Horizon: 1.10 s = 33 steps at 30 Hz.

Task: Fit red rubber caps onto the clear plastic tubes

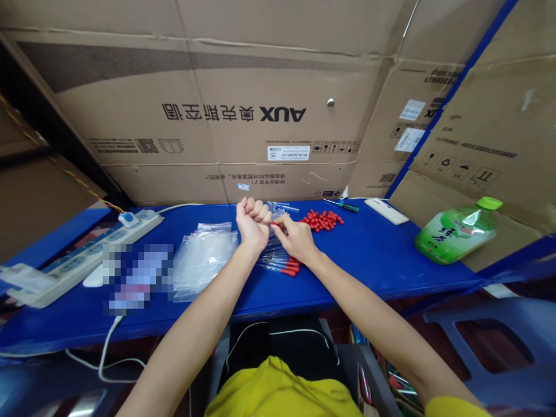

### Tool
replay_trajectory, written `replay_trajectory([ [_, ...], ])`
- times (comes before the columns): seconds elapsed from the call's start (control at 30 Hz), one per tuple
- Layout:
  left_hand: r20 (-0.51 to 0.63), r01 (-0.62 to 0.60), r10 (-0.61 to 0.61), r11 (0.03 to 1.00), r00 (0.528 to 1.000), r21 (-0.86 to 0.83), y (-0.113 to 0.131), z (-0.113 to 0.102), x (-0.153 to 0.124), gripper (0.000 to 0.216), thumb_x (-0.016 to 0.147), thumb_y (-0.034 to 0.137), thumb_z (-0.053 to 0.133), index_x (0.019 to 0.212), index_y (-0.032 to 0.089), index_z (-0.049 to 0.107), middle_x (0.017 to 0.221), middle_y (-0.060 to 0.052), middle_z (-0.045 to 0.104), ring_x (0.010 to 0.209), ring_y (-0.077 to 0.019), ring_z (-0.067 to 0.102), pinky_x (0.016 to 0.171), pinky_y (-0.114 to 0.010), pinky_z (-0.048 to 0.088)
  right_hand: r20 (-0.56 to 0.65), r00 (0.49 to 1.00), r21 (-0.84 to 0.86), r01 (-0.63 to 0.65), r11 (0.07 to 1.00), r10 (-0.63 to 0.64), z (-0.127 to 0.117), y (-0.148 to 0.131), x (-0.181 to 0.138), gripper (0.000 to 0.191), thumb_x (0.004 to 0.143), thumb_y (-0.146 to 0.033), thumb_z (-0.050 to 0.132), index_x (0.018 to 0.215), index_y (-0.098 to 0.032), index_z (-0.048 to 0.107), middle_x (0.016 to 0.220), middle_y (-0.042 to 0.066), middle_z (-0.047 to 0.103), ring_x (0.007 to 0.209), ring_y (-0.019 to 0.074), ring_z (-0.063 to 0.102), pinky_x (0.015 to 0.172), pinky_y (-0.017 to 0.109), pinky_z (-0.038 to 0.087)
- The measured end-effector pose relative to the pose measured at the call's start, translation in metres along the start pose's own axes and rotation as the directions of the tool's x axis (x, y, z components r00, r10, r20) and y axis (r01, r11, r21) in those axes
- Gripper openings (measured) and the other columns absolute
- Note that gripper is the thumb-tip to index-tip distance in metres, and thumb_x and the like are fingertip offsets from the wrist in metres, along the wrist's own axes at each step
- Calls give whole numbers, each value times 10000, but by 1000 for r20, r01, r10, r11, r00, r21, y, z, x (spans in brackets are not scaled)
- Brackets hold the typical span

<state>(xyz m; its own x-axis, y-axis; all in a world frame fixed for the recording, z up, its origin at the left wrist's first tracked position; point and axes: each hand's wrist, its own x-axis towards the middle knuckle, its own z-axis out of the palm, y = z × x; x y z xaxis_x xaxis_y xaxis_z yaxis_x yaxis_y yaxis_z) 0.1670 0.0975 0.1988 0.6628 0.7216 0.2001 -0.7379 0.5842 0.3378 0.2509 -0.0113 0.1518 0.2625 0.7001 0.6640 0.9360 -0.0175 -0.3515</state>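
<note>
My left hand point(254, 225) is curled closed above the table, its knuckles turned up. What lies inside its fingers is hidden, though a thin clear tube may be there. Close on its right, my right hand point(297, 236) pinches a small red rubber bulb point(274, 224) between thumb and finger. Beneath both hands lie clear thin tubes point(274, 250), and several of them end in red bulbs point(292, 269), like droppers. A heap of loose red bulbs point(322, 220) sits just past my right hand. More bare tubes point(284, 206) stick out behind my hands.
Clear zip bags point(205, 258) are stacked left of my hands. Farther left are a blurred-out phone point(141, 278) and a white power strip point(87, 255) with cables. Toward the right lie a green screwdriver point(348, 207), a white phone-like slab point(386, 211) and a green tea bottle point(456, 231). Cardboard walls point(243, 75) enclose the blue table point(360, 260).
</note>
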Motion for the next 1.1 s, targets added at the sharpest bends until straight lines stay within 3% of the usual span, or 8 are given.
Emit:
replay_trajectory([
  [0.37, 17, -14, 14, 1000, 1000, 12, -2, -3, 1, 462, 977, 246, 490, 667, 217, 149, 557, 85, 112, 406, -68, 152, 395, -226, 142, -33, 993, -94, 108, 990, -111, 1, 2, -1, 227, 1076, -348, 462, 1051, -186, 620, 847, 34, 767, 690, 163, 704, 596, 262, 381],
  [0.73, -11, -37, 37, 999, 999, 36, -3, 1, -2, 488, 959, 269, 538, 670, 216, 149, 555, 87, 117, 407, -66, 150, 395, -218, 147, -94, 974, -225, 182, 957, -207, 0, -1, -1, 294, 1085, -311, 427, 946, -171, 644, 710, 33, 709, 599, 141, 619, 594, 271, 335],
  [0.93, -73, -14, 12, 1000, 997, -22, -7, 0, -1, 470, 989, 254, 475, 660, 212, 142, 538, 81, 124, 398, -66, 159, 398, -226, 166, -71, 987, -194, 130, 972, -146, 0, -8, 0, 340, 1091, -355, 404, 1015, -175, 683, 794, 66, 754, 681, 164, 673, 661, 266, 411],
  [1.1, -87, -79, 77, 997, 993, -12, 1, 1, 2, 476, 1002, 260, 481, 662, 210, 153, 554, 79, 147, 406, -66, 171, 398, -219, 185, -69, 996, -139, 39, 990, -49, -5, -7, 1, 331, 1075, -426, 456, 1082, -191, 689, 877, 73, 778, 749, 177, 715, 694, 264, 439],
])
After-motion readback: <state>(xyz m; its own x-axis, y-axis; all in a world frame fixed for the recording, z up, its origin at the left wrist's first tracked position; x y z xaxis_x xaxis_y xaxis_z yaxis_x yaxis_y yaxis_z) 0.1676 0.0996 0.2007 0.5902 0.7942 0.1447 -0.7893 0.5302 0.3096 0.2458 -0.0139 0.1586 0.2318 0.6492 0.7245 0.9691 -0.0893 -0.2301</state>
